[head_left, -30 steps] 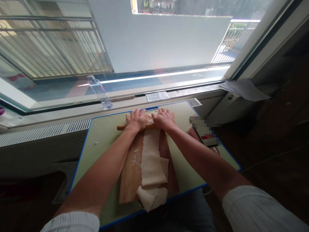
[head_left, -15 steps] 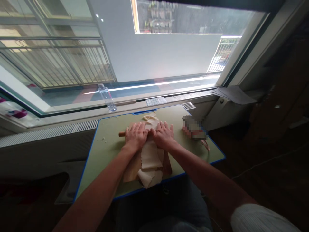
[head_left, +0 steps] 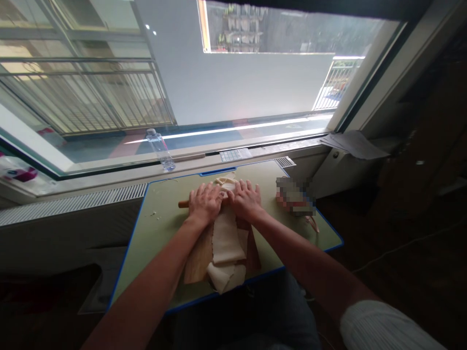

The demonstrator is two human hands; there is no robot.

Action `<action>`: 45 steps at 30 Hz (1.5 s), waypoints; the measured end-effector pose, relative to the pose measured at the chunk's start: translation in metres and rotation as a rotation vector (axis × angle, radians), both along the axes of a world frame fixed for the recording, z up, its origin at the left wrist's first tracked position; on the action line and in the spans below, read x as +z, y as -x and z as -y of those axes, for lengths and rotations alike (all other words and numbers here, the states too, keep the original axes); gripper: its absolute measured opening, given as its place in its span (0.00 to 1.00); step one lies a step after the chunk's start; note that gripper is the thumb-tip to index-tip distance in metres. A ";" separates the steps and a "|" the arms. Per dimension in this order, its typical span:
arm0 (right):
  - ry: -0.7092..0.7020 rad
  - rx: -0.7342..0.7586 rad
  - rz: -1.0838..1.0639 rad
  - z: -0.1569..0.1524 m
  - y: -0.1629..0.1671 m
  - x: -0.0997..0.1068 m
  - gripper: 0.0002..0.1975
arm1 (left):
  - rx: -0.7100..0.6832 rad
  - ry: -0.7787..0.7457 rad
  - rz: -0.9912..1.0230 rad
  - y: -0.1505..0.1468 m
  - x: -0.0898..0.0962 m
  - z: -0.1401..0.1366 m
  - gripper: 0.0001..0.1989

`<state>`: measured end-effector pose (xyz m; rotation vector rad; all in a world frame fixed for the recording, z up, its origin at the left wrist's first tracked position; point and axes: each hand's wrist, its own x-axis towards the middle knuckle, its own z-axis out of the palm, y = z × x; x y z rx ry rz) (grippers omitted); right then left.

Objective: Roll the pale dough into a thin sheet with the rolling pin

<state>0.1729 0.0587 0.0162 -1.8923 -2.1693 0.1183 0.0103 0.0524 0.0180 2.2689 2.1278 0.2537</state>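
Observation:
My left hand (head_left: 205,203) lies palm down over a wooden rolling pin (head_left: 183,204), whose end sticks out to its left. Beside it, my right hand (head_left: 245,200) presses down on the pin's other part, which it mostly hides. The fingers of both hands are stretched forward and spread, and the thumbs point toward each other. Under the pin runs a long pale sheet of dough (head_left: 228,240). Its near end is folded over at the front edge, and its far end lies bunched beyond my fingers. A wooden board (head_left: 197,265) is beneath the dough.
The green table (head_left: 146,253) has a blue rim and a few white crumbs at left. A blurred-out item (head_left: 295,195) sits on its right side. On the windowsill behind stand a clear plastic bottle (head_left: 160,150) and a flat white gridded object (head_left: 235,154).
Both hands stay on the rolling pin and have barely moved. The bunched far end of the dough looks slightly lower and flatter. The whole view has shifted slightly.

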 end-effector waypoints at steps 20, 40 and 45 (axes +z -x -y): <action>0.206 -0.051 -0.164 -0.114 -0.002 0.009 0.39 | -0.007 0.126 0.063 0.004 0.005 -0.115 0.33; 0.098 0.005 -0.124 0.041 -0.004 0.001 0.37 | -0.266 -0.078 0.204 0.033 -0.001 0.026 0.20; 0.131 0.001 -0.195 0.025 -0.011 0.012 0.34 | -0.246 -0.034 0.297 0.032 0.010 0.025 0.26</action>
